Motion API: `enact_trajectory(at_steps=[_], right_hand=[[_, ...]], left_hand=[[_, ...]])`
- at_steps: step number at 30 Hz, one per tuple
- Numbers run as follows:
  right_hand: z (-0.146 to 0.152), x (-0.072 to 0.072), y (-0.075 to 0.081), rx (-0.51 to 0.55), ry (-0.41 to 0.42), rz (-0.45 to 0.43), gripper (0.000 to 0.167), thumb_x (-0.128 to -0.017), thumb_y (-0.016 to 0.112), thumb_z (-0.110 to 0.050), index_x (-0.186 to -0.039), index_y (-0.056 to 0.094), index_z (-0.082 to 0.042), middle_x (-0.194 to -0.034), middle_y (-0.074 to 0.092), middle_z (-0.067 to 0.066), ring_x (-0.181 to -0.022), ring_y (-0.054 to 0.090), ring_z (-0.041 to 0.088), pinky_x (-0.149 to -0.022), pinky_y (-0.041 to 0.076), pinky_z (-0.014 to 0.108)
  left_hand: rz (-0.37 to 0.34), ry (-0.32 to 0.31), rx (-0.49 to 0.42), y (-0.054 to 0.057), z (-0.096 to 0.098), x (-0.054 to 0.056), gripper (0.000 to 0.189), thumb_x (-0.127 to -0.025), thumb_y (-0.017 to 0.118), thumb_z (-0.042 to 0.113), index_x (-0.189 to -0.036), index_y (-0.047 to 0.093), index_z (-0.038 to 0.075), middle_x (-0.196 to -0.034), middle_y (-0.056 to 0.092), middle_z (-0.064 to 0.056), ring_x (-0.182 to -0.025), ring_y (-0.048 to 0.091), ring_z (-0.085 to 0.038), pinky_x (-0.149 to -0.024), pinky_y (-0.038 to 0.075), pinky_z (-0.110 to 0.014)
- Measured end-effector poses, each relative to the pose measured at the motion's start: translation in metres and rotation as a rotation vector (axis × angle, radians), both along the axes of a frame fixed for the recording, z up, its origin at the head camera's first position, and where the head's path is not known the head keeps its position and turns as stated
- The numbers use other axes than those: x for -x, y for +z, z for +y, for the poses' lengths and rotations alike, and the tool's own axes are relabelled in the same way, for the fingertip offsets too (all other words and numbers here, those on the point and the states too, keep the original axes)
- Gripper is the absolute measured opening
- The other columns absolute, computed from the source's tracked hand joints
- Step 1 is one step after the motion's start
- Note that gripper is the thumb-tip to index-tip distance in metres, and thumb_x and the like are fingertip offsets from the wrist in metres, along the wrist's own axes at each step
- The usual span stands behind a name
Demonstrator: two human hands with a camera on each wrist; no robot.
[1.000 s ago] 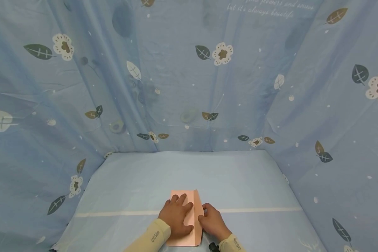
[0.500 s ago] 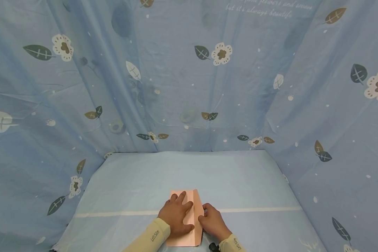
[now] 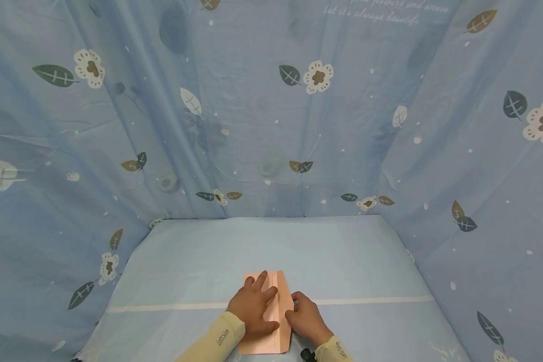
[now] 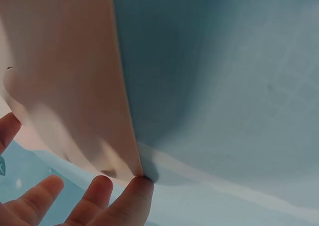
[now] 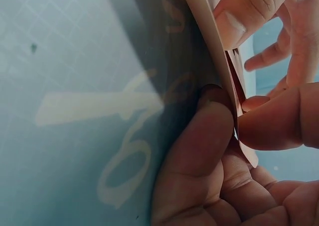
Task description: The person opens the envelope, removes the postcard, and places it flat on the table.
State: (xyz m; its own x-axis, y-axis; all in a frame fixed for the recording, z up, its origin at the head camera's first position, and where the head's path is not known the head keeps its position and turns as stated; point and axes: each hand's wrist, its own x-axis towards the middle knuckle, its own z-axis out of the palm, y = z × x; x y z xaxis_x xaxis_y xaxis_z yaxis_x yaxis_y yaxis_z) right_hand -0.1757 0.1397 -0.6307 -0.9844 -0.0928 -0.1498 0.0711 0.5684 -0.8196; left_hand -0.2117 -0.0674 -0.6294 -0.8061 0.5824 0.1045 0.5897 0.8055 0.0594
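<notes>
A peach paper envelope (image 3: 271, 344) lies lengthwise on the table near its front, its long flap (image 3: 284, 322) on the right side. My left hand (image 3: 252, 309) rests spread over the body of the envelope, fingers apart. In the left wrist view its fingertips (image 4: 142, 183) reach the envelope's (image 4: 70, 52) edge. The right hand (image 3: 306, 318) pinches the flap's outer edge between thumb and curled index finger. Seen from the right wrist, the paper (image 5: 212, 32) runs between that thumb (image 5: 271, 124) and finger (image 5: 199, 141), and a narrow gap shows between its layers.
The table (image 3: 199, 261) has a pale blue cloth with a white stripe across it. Blue curtains (image 3: 253, 125) printed with leaves and flowers hang behind and at both sides. A small black object (image 3: 306, 355) sits by the right wrist.
The left hand has slid very slightly away from the body on the envelope. The flap's far end shifts a little, while the right hand keeps its pinch in nearly the same place.
</notes>
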Motion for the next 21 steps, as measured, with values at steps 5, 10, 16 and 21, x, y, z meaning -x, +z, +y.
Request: enact_trajectory(at_steps=[5,10,16,21], right_hand=[[0.0010,-0.0001,-0.0019,-0.011,0.003,0.018,0.030,-0.087,0.066,-0.006,-0.117,0.064,-0.002,-0.077,0.066,0.000,-0.059,0.063,0.016,-0.052,0.049,0.035],[0.0012,-0.0009,-0.0007,-0.024,0.000,0.009,0.031,-0.087,0.067,-0.007,-0.117,0.063,-0.002,-0.077,0.065,0.000,-0.060,0.063,0.016,-0.053,0.049,0.034],[0.0002,-0.0021,-0.0021,-0.057,-0.015,0.036,0.038,-0.084,0.069,-0.008,-0.120,0.062,-0.001,-0.075,0.063,-0.001,-0.058,0.060,0.015,-0.052,0.047,0.034],[-0.0017,-0.0040,-0.0069,-0.093,-0.042,0.113,0.062,-0.080,0.071,-0.006,-0.139,0.051,-0.004,-0.074,0.062,-0.005,-0.057,0.058,0.011,-0.052,0.047,0.030]], left_hand=[[0.004,0.008,-0.003,-0.0005,0.0007,0.0006,0.083,-0.076,0.068,0.083,-0.140,0.060,0.032,-0.158,0.042,-0.018,-0.119,0.055,-0.038,-0.076,0.059,-0.042],[0.006,0.011,-0.008,-0.0009,0.0007,0.0001,0.081,-0.076,0.068,0.080,-0.141,0.059,0.032,-0.153,0.046,-0.017,-0.116,0.056,-0.037,-0.076,0.059,-0.042],[-0.001,0.011,-0.016,0.0022,0.0000,-0.0009,0.079,-0.078,0.066,0.078,-0.143,0.059,0.032,-0.154,0.045,-0.019,-0.116,0.056,-0.038,-0.075,0.059,-0.041],[0.014,0.006,-0.024,0.0029,-0.0007,-0.0005,0.079,-0.078,0.068,0.076,-0.142,0.059,0.032,-0.154,0.045,-0.020,-0.114,0.057,-0.038,-0.074,0.059,-0.040]])
